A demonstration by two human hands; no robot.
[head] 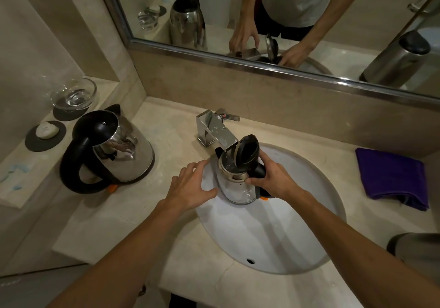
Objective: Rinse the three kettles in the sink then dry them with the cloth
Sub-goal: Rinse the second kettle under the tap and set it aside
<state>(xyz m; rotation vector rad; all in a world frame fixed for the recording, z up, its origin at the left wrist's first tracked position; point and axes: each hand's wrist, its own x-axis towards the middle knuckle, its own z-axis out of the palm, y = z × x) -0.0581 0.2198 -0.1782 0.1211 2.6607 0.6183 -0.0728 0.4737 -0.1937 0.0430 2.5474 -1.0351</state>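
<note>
Sink [273,236]: kettle [235,188] held in it under the tap [217,131], lid up; right hand [269,179] clamped on its handle, left hand [190,186] open beside it; likely risks: wet steel slipping, lid knocking the tap, water reaching the base; beige stone bench [123,217], mirror [214,9] behind, second kettle [112,150] left, cloth [392,176] right.

3 kettles [123,150] [237,188] [415,250], 1 cloth [390,176], 1 tap [215,129], 1 sink [262,236], 2 hands [190,188] [273,179], 1 glass dish [73,93]

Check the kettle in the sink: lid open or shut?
Open. The lid stands flipped up, baring the mouth of the kettle under the faucet; the right hand grips its handle.
</note>
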